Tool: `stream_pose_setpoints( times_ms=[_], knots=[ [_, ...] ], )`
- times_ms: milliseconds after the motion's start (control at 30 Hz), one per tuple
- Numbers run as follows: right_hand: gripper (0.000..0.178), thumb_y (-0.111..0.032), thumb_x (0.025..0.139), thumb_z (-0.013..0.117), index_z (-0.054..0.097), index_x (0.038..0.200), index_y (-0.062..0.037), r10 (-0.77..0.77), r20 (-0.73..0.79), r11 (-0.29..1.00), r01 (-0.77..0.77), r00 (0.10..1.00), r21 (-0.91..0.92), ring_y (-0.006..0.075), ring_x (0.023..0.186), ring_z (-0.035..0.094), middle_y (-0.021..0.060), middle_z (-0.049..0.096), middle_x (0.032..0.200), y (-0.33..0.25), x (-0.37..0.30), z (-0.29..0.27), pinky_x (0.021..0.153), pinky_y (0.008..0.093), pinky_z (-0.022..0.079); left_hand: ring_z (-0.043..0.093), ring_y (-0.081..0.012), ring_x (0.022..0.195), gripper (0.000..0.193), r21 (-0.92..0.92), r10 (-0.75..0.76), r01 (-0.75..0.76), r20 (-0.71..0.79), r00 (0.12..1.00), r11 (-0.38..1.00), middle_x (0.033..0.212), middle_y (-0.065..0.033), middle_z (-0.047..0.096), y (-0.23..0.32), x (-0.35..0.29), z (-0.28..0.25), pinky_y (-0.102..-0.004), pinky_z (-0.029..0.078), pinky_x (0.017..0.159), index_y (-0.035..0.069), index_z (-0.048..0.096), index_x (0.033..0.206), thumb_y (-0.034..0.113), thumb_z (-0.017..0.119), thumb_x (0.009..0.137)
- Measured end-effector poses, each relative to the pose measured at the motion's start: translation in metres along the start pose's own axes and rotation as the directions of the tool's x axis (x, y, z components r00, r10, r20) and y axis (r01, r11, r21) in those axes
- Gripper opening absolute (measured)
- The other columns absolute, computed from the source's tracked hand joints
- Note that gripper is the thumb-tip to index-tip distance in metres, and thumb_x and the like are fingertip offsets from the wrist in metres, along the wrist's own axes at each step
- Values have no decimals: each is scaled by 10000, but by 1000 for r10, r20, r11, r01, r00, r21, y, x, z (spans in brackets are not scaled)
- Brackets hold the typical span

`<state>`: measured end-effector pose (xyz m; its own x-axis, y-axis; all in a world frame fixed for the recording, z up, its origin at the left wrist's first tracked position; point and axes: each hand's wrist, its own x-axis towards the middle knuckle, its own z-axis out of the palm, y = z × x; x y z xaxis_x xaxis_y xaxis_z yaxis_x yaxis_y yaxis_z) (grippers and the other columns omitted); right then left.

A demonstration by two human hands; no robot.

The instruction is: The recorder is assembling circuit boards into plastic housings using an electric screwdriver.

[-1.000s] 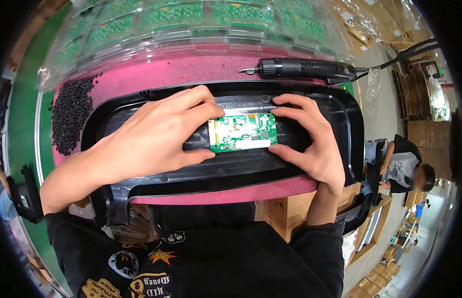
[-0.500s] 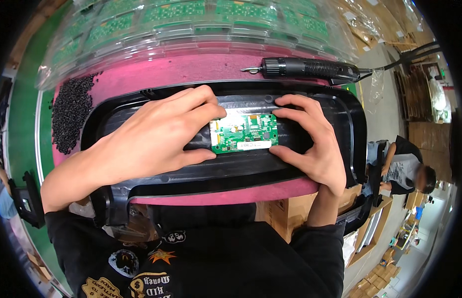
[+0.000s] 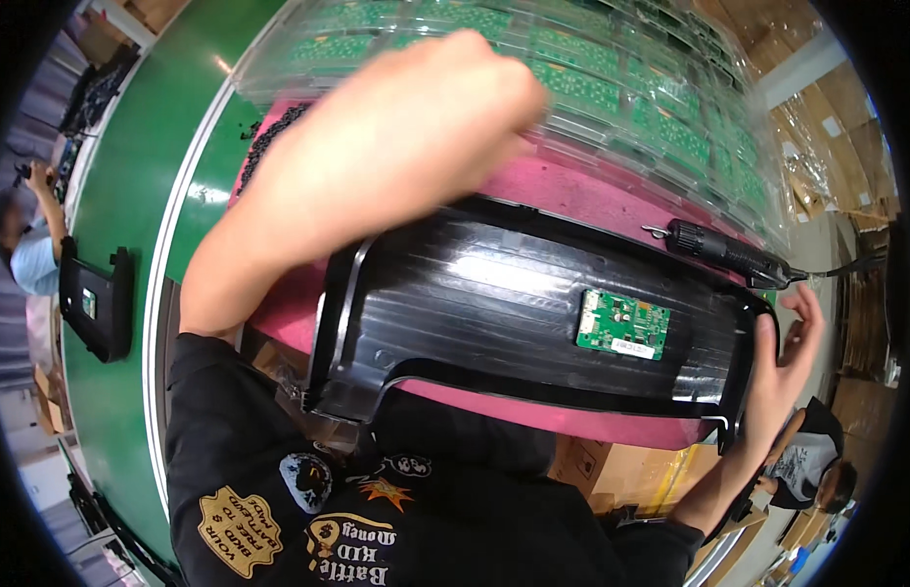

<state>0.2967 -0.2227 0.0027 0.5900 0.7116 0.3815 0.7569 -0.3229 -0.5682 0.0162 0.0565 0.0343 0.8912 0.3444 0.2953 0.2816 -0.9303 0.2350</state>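
A black plastic housing (image 3: 455, 338) lies hollow side up, and a green circuit board (image 3: 612, 324) with a white label rests inside it, toward its right part. My left hand (image 3: 465, 108), smeared by motion, is over the far side of the work surface; its fingers are hidden. At the housing's right end is my right hand (image 3: 790, 342), its thumb by the rim and its fingers apart outside it. Just beyond that end lies a black electric screwdriver (image 3: 724, 247), its bit pointing left. My left forearm partly covers a heap of small black screws (image 3: 267, 147).
Clear plastic trays (image 3: 572, 73) of green boards stand along the far side of the pink mat (image 3: 572, 191). A green conveyor belt (image 3: 132, 196) on the left carries another black housing (image 3: 98, 303). Other people are at the left and lower right; a cardboard box (image 3: 631, 474) stands below the mat.
Both hands have let go of the circuit board, which now lies in the housing. The left hand has swung up and away; the right has moved to the housing's right end. The view has turned.
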Motion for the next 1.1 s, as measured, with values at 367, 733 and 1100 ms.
stream_pose_setpoints(
  times_ms=[367,733,1100],
  knots=[
    [376,-218,995,580,502,1353,-133,286,336,956,-293,897,-30,96,890,496,7,559,1020,62,62,-15,822,253,406,705,-357,832,97,574,-447,321,89,890,754,833,-186,694,-37,-12,17,-408,582,656,21,689,811,13,678,715],
    [447,-145,1010,544,351,1405,-64,63,2,554,-36,998,832,244,1157,566,150,564,1236,-45,64,63,959,381,470,693,-364,834,80,538,-354,265,66,933,800,856,-205,666,-38,-17,38,-435,579,703,-2,655,826,-3,599,769],
    [605,-469,964,515,415,1350,-13,-112,6,-91,-16,994,996,199,938,482,58,477,1004,-98,36,45,1013,505,317,679,-366,779,115,108,184,-165,-196,963,980,806,-209,684,-16,-17,-6,-409,560,651,-30,692,851,-8,676,740]
  ],
)
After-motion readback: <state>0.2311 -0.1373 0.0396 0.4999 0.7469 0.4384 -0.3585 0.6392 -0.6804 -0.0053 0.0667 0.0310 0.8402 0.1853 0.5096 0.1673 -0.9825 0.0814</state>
